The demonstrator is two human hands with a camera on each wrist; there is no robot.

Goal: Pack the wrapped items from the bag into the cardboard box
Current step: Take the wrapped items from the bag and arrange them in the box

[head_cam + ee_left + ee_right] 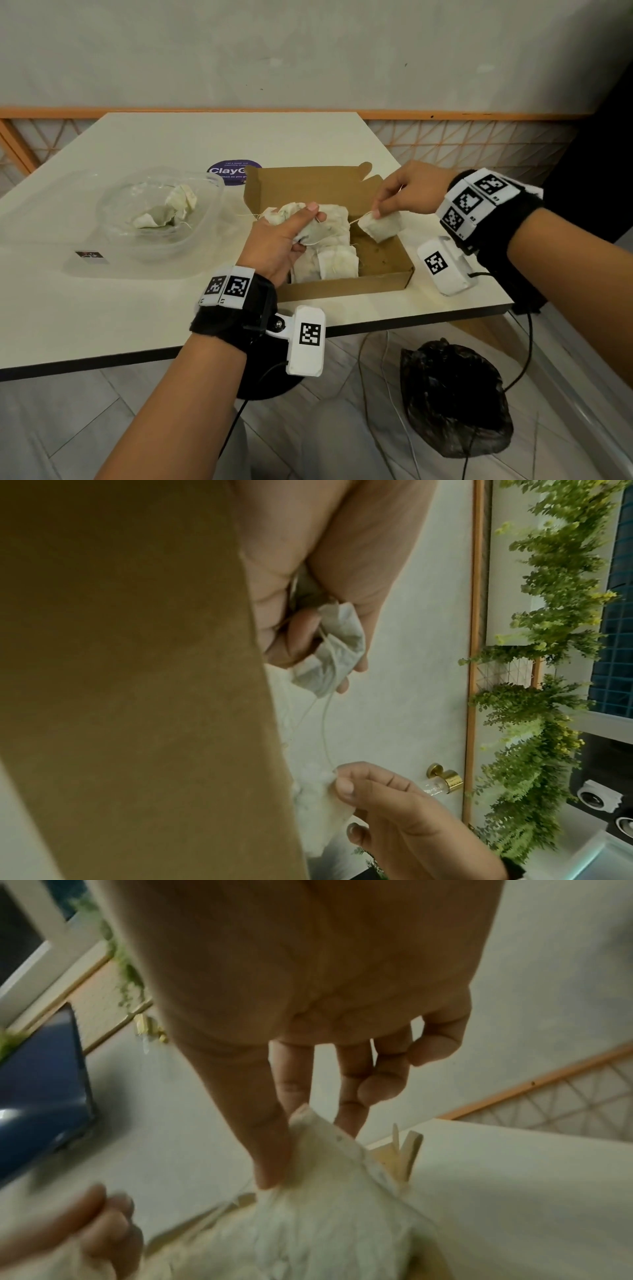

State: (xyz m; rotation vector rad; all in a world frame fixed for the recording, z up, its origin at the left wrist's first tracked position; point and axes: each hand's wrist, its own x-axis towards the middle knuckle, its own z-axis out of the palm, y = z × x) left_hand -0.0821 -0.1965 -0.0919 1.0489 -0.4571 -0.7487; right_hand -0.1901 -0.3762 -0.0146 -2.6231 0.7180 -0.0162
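An open brown cardboard box (383, 277) sits on the cream table, with several white wrapped sachets (337, 265) lying in its left half. My left hand (291, 233) hovers over the box's left side and grips a crumpled bunch of sachets (320, 226), seen closer as a greyish sachet (337, 653) with thin strings hanging down. My right hand (400, 198) pinches the top corner of one sachet (382, 226) above the box's right side; the same sachet (329, 1191) shows between thumb and forefinger. A string links both bunches. The clear plastic bag (150, 212) on the left holds more sachets (171, 209).
A purple round sticker (229, 171) lies behind the box. The table's near edge (376, 325) runs just below the box. A black plastic bag (452, 397) and cables lie on the floor. A wall with orange lattice trim (462, 144) stands behind.
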